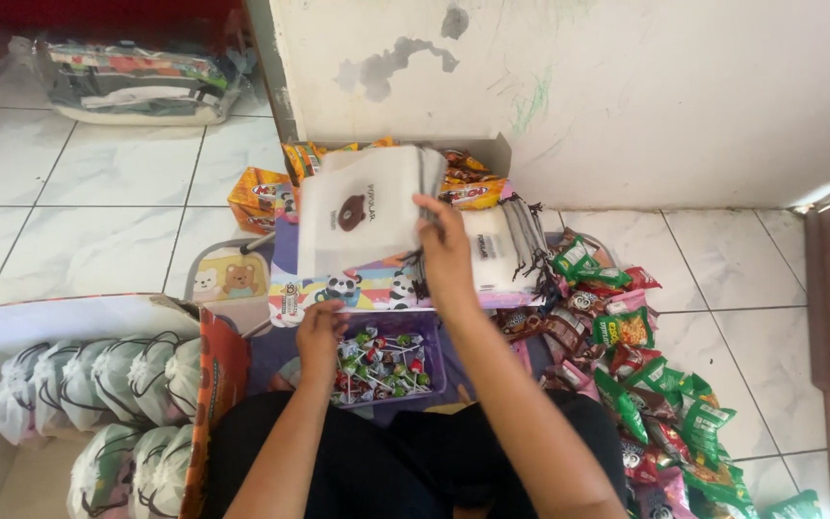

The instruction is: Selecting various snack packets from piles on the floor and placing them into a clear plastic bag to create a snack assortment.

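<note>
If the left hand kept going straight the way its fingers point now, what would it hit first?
Probably the panda-print sheet just beyond the left hand, which reaches up from the lollipop tub; depth is unclear, so it may pass above.

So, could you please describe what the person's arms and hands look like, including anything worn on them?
Both forearms are bare, with no sleeves in view. The left hand and right hand show no gloves, watch or bracelet; rings are too small to tell.
</note>
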